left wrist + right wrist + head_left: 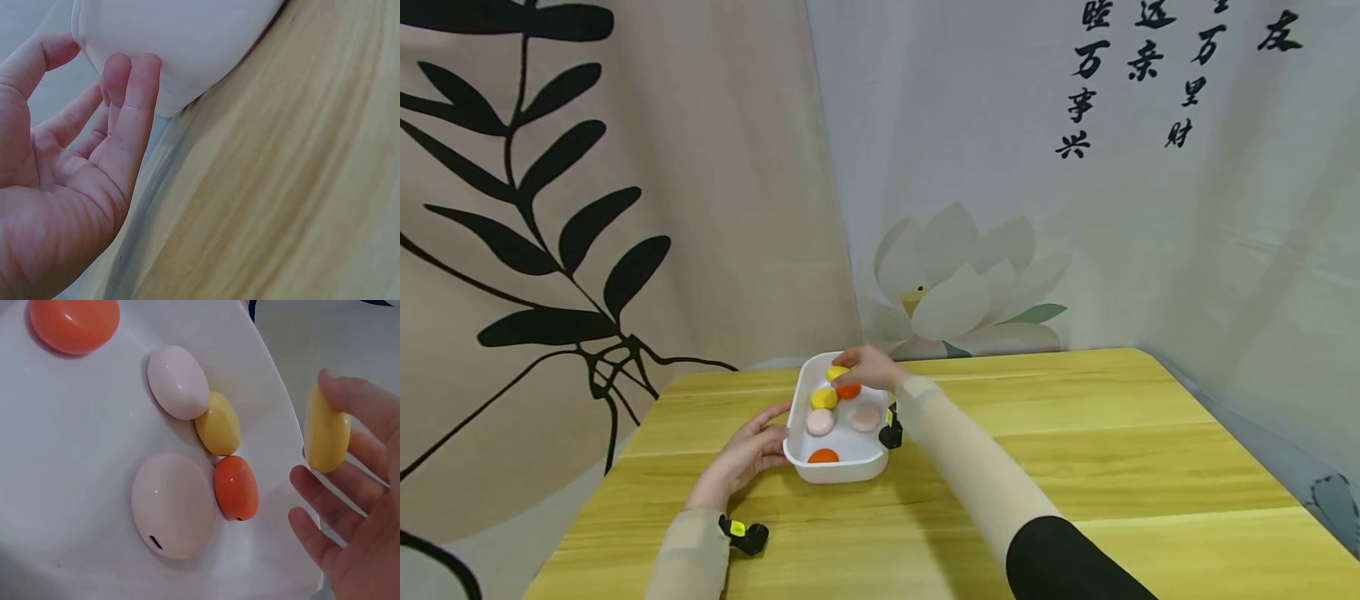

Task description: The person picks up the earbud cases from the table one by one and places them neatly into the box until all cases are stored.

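My right hand [872,367] is over the far end of a white tray [838,473], pinching a yellow pebble-shaped piece [327,432] between thumb and fingers. In the right wrist view this glossy piece is at the tray's rim. Inside the tray lie a second yellow piece [218,424], a small orange one [236,487], a larger orange one [76,324] and two pale pink ones, one small [178,382] and one large [172,506]. The fingertips of my left hand [741,462] rest against the tray's outer left side, as the left wrist view also shows.
The tray stands on a yellow wood-grain table [1075,458], near its far edge. Behind the table hangs a pale curtain [737,167] with printed leaves, a flower and black writing. Small black cameras are worn on the left wrist [751,538] and right wrist [891,429].
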Demonstrator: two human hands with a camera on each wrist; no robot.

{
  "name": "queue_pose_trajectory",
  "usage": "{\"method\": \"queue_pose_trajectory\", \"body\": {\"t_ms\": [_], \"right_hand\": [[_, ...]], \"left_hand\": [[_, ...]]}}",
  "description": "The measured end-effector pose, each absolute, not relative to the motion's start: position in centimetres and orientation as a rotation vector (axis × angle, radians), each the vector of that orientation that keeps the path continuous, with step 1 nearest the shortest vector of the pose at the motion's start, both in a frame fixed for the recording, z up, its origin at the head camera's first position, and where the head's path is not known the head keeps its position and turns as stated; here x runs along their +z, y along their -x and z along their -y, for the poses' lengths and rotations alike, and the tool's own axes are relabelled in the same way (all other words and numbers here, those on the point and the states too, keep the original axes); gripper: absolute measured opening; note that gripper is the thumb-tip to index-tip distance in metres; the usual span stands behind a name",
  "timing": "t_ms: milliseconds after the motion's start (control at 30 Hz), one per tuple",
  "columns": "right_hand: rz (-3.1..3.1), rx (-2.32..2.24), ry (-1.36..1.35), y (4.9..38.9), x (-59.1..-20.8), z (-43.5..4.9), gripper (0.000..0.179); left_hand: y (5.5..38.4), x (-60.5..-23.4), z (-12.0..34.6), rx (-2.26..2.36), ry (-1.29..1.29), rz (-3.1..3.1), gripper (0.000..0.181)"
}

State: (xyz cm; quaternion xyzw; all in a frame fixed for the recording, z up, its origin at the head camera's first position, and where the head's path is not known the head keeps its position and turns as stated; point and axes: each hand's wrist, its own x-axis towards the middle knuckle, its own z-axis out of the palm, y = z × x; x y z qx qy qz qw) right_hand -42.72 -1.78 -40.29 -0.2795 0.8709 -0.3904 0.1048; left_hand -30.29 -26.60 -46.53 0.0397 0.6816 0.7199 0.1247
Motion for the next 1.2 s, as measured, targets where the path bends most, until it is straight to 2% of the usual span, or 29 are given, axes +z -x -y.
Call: {"method": "queue_pose_trajectory", "body": {"t_ms": [200, 533, 1200], "right_hand": [[-2.546, -1.118, 0.837, 43.3, -41.1, 1.8, 0.048], [-2.447, -1.103, 0.785, 42.7, -40.9, 1.8, 0.042], [-2.467, -0.938, 0.855, 42.3, -40.5, 1.3, 0.039]], "left_hand": [[30.3, -46.6, 26.5, 2.116, -0.112, -1.974, 0.066], [30.3, -46.8, 26.5, 2.131, -0.136, -1.956, 0.065], [30.2, -46.9, 26.6, 2.12, -0.137, -1.98, 0.064]]}}
